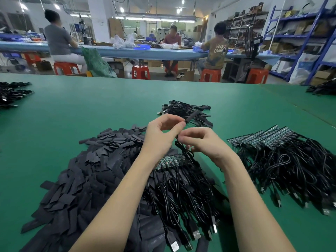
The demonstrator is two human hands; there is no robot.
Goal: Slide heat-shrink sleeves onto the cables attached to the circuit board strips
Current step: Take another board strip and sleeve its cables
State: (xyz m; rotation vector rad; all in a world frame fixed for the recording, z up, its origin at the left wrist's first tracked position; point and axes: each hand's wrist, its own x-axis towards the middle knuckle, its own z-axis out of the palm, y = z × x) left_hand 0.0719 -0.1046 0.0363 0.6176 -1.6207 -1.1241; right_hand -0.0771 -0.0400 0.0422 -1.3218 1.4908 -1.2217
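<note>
Here the left hand (161,133) pinches a black heat-shrink sleeve (190,117) between thumb and fingertips, holding it above the green surface (72,106). The right hand (201,142) is curled round the end of a black cable (183,151), its fingertips meeting the left hand just below the sleeve. The sleeve's long axis runs on a diagonal, its free end pointing up and to the right, away from the person, and its near end toward the fingers; whether the cable tip has entered it cannot be told. The cable drops from the right hand toward a circuit board strip (171,161) lying crosswise beneath the forearms, with many cables (181,193) trailing from it toward the person and ending in USB plugs (195,233).

Left of the hands sprawls a large heap of loose sleeves (81,170). To the right lies a fanned stack of strips with cables (281,157); these look like stock not yet sleeved, though that is a guess. Beyond the hands sits a small bundle (187,110) with sleeves apparently on it, likely finished work. Judged from that, the task is at an early stage: the big sleeve heap and right-hand stack suggest much remains.
</note>
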